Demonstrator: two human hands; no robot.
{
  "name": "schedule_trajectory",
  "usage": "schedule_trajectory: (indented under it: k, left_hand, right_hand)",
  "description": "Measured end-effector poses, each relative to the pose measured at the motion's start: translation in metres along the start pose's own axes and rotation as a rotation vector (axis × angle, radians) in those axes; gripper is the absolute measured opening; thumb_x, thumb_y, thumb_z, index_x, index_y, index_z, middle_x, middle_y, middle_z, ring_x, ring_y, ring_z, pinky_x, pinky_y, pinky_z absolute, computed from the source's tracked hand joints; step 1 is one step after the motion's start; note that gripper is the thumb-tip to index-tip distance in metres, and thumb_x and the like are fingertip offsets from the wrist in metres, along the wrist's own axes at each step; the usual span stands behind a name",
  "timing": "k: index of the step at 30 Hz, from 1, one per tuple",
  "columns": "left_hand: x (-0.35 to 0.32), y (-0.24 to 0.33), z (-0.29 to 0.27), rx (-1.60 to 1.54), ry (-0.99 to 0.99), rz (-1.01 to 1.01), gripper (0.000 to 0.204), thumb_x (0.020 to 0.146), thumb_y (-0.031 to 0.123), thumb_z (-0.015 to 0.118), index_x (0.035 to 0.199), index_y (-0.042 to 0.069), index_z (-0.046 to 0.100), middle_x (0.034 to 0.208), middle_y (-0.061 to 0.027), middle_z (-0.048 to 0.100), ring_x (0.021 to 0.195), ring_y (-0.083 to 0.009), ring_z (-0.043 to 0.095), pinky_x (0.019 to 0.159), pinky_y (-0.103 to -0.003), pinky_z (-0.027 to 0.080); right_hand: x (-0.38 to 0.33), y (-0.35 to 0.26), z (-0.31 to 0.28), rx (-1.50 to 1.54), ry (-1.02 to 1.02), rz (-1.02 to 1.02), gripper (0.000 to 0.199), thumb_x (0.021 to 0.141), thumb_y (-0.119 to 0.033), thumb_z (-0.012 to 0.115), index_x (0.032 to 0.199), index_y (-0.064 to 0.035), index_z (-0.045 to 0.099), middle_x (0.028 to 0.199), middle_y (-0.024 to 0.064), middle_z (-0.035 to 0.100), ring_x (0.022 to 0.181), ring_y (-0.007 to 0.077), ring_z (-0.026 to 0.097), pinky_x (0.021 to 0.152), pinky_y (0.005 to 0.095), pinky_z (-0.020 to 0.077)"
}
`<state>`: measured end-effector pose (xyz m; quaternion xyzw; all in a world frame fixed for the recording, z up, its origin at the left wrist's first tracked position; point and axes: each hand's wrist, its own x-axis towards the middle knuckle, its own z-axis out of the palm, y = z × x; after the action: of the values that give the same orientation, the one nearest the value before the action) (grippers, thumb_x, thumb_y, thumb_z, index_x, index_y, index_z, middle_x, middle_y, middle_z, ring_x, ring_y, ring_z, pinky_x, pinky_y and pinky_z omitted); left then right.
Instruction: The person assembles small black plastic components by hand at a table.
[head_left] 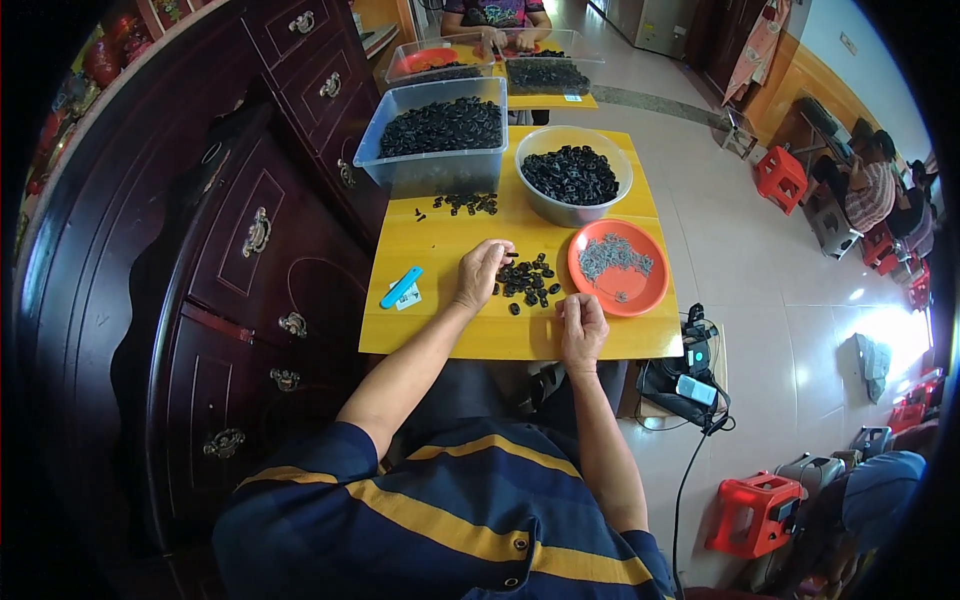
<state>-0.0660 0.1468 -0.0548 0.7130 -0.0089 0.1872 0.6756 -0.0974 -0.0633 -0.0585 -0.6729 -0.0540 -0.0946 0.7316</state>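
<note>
My left hand (480,274) is closed in a pinch over the yellow table, with a small black oval part (511,254) at its fingertips. Just right of it lies a loose pile of similar black ring-like parts (527,279). My right hand (583,323) is closed at the near side of that pile, below an orange-red plate (656,292). Whatever its fingers grip is too small to make out. Many tiny grey pieces (612,258) are spread on the plate.
A clear bin (440,170) and a round tub (573,212) hold black parts. A blue strip-shaped tool (402,288) lies left on the yellow table (450,345). A dark cabinet (230,290) stands left; cables and a stool (755,515) are right. Someone sits opposite (500,14).
</note>
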Motion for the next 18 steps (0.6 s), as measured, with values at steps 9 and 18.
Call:
schedule_trajectory:
  k: [9, 18]
  left_hand:
    - [-0.0013, -0.0062, -0.0016, -0.061, -0.046, -0.030, 0.028, 0.102, 0.021, 0.050, 0.112, -0.001, 0.064, 0.106, -0.0083, 0.069, 0.091, -0.0128, 0.064, 0.084, -0.028, 0.052]
    - [-0.0042, 0.0009, 0.0027, 0.014, -0.042, 0.003, 0.026, 0.099, 0.013, 0.047, 0.116, 0.000, 0.063, 0.110, -0.0075, 0.068, 0.091, -0.0131, 0.064, 0.085, -0.028, 0.052]
  right_hand:
    - [0.0010, -0.0009, -0.0012, 0.041, 0.008, 0.008, 0.015, 0.099, -0.013, 0.059, 0.089, -0.0011, 0.060, 0.077, 0.0003, 0.065, 0.072, 0.0049, 0.057, 0.068, 0.0225, 0.0483]
    - [0.0005, -0.0030, -0.0028, 0.062, -0.006, 0.046, 0.016, 0.100, -0.014, 0.058, 0.090, -0.0011, 0.060, 0.077, 0.0010, 0.065, 0.072, 0.0060, 0.057, 0.068, 0.0219, 0.0480]
